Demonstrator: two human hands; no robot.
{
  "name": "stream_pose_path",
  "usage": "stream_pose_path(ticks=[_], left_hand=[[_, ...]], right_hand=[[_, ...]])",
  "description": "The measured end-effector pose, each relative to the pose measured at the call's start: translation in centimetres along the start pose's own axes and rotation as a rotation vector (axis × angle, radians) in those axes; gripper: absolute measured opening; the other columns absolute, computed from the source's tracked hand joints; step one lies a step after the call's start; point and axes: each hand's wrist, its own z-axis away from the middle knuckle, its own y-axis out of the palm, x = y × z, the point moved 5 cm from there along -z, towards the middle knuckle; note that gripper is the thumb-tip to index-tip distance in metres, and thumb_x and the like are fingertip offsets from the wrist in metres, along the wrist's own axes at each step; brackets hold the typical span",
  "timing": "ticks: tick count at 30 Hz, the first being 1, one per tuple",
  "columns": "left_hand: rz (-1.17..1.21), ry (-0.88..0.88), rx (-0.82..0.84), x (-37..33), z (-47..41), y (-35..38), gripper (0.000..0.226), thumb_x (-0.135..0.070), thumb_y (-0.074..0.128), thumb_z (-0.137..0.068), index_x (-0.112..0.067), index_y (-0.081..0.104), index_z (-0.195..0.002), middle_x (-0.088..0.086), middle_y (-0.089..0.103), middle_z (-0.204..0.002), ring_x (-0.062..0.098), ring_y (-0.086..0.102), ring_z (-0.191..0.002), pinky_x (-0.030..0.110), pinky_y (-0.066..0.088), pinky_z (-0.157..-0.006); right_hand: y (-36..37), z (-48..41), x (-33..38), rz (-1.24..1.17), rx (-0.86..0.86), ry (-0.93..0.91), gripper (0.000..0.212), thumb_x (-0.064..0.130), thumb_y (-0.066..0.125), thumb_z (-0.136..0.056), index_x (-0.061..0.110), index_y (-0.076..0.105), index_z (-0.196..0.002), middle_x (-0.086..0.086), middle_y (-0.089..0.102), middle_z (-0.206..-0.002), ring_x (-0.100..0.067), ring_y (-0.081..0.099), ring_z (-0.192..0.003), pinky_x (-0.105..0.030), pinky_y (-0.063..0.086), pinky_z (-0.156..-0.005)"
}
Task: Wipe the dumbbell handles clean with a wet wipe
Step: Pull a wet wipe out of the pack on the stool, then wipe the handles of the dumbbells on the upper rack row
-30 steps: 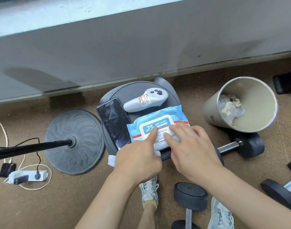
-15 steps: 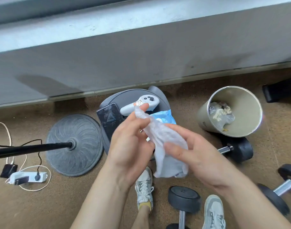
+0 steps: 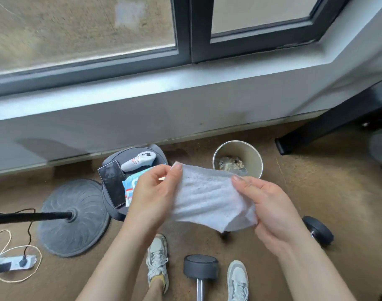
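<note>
Flooring (image 3: 316, 192), brown and speckled, meets a grey wall (image 3: 142, 124) below a dark-framed window (image 3: 185, 29). The left hand (image 3: 153, 192) and right hand (image 3: 272, 209) pinch the wet wipe (image 3: 207, 198) stretched between them; a dumbbell (image 3: 200, 267) stands between two shoes (image 3: 157, 255).

The wet wipe (image 3: 209, 200), crumpled earlier, is now stretched flat between left hand (image 3: 155, 192) and right hand (image 3: 270, 205).

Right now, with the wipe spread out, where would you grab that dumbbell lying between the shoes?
Probably its metal bar, from above, with the wet wipe in the palm. The dumbbell lies flat, bar exposed and thin enough to close fingers round; its black end is wide and blunt. The left hand and right hand both pinch the wipe.
</note>
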Motion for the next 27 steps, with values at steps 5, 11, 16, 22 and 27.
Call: stream_pose_path(ticks=[5, 11, 16, 22, 27], left_hand=[[0.212, -0.019, 0.005, -6.5, 7.8, 2.7, 0.032, -0.032, 0.058, -0.094, -0.001, 0.063, -0.088, 0.007, 0.062, -0.074, 0.020, 0.058, -0.070, 0.039, 0.051, -0.064], [0.047, 0.320, 0.211, -16.2, 17.5, 7.3, 0.019, -0.024, 0.059, -0.093, -0.013, 0.068, -0.079, -0.006, 0.059, -0.061, 0.009, 0.050, -0.055, 0.020, 0.040, -0.051], [-0.066, 0.387, 0.724, -19.5, 24.5, 9.7, 0.031, -0.040, 0.063, -0.087, -0.011, 0.073, -0.090, 0.013, 0.062, -0.077, 0.020, 0.050, -0.070, 0.032, 0.035, -0.064], [-0.050, 0.492, 0.758, -20.6, 27.3, 7.8, 0.024, -0.038, 0.074, -0.080, -0.015, 0.072, -0.084, 0.006, 0.068, -0.074, 0.016, 0.058, -0.067, 0.031, 0.044, -0.062], [-0.043, 0.554, 0.693, -19.8, 27.7, 9.9, 0.015, -0.031, 0.065, -0.092, -0.020, 0.069, -0.084, 0.003, 0.067, -0.074, 0.018, 0.058, -0.067, 0.037, 0.047, -0.065]], right_hand=[[-7.0, 7.8, 5.5, 0.231, -0.107, -0.137, 0.015, 0.006, 0.058, -0.091, 0.007, 0.072, -0.089, -0.005, 0.070, -0.077, -0.015, 0.060, -0.065, -0.020, 0.044, -0.054], [-10.6, 19.4, 10.0, 0.431, -0.123, -0.426, 0.014, 0.027, 0.065, -0.090, 0.031, 0.068, -0.104, 0.011, 0.070, -0.099, -0.002, 0.063, -0.089, -0.011, 0.046, -0.068], [-6.5, 27.1, 10.7, 0.441, 0.173, -0.581, 0.087, 0.026, 0.078, -0.079, 0.052, 0.026, -0.144, 0.027, 0.038, -0.146, 0.011, 0.039, -0.129, -0.022, 0.045, -0.098], [-5.8, 32.5, 8.3, 0.387, -0.104, -0.574, 0.028, 0.028, 0.076, -0.078, 0.012, 0.072, -0.100, -0.010, 0.074, -0.097, -0.029, 0.070, -0.091, -0.048, 0.056, -0.084], [-9.0, 38.3, 6.2, 0.283, -0.208, -0.595, 0.022, 0.013, 0.073, -0.084, -0.005, 0.064, -0.076, -0.003, 0.055, -0.067, -0.012, 0.051, -0.064, -0.021, 0.042, -0.059]])
